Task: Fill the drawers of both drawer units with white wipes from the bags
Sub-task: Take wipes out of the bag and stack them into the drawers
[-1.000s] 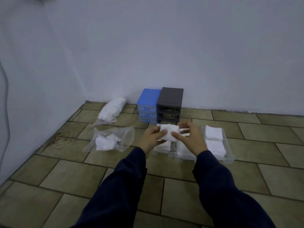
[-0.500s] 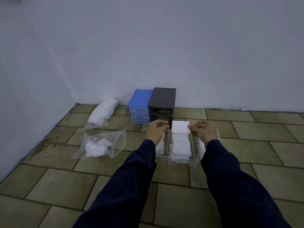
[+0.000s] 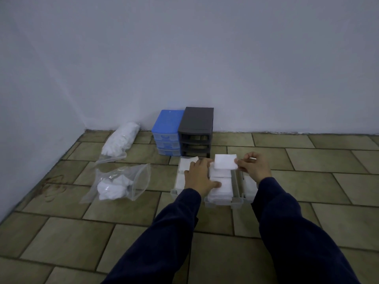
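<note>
While the left hand [image 3: 200, 177] lies flat on stacked wipes, the right hand [image 3: 254, 168] pinches a square wipe [image 3: 225, 161].

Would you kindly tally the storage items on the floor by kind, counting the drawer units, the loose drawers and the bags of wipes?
Drawer units: 2, one blue and one dark grey
Loose drawers: 3, left, middle, right
Bags of wipes: 2, far and near
Total: 7
</note>
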